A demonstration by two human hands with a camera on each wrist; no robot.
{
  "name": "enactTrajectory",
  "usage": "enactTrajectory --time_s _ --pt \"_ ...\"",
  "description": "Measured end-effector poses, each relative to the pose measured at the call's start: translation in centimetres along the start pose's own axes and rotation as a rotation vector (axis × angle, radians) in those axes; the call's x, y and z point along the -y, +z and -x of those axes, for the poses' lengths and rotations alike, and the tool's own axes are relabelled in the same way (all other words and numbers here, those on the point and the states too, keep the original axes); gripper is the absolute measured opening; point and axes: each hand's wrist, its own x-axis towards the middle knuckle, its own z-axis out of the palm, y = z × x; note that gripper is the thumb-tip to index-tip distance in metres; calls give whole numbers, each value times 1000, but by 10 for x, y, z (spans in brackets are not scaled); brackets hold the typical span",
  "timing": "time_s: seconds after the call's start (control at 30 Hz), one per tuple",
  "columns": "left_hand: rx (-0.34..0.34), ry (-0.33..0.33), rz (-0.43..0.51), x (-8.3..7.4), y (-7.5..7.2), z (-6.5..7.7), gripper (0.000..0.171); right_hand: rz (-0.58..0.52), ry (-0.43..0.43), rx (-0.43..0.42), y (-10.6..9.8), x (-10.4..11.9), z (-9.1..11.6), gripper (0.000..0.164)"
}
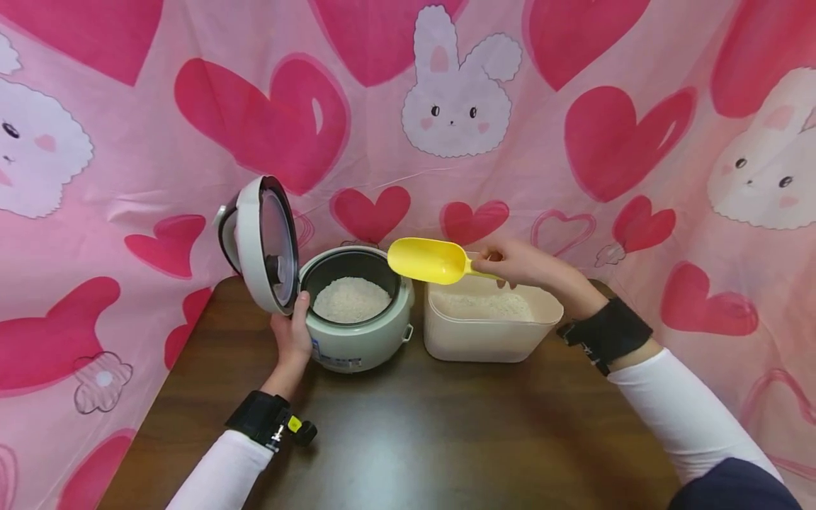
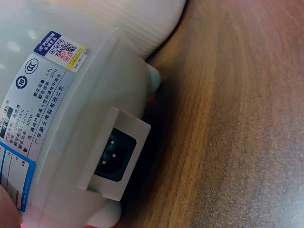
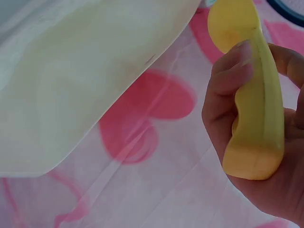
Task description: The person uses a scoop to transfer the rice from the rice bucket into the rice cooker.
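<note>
My right hand grips the handle of a yellow scoop, fingers wrapped around it in the right wrist view. The scoop's bowl shows bare yellow inside, and its tip is at the right rim of the rice cooker. White rice lies in the cooker's dark inner pot. Its lid stands raised on the left. My left hand rests against the cooker's left side below the lid, thumb pointing up near the rim; its other fingers are mostly hidden.
Right of the cooker stands a cream bin holding more rice, under my right hand. Both are on a brown wooden table, near a pink heart-and-rabbit curtain. A power socket shows on the cooker's body in the left wrist view.
</note>
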Motion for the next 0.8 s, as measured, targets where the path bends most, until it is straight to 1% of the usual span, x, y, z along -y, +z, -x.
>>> enactTrajectory --time_s 0.07,0.17,0.3,0.43,0.63,0.8 --pt "-3 -1 0 -1 0 0 54 -2 11 -3 -5 -9 7 30" --pt "0 -4 0 -1 0 0 54 22 50 4 -13 -22 18 31" --pt "5 0 0 0 0 1 53 61 104 30 -23 -40 30 35" --pt "11 3 -2 0 -1 0 52 75 133 52 -31 -53 39 34" --pt "20 -8 4 0 -2 2 52 120 169 75 -37 -62 49 33" --pt "23 0 -6 0 -2 1 51 174 170 99 -40 -65 51 30"
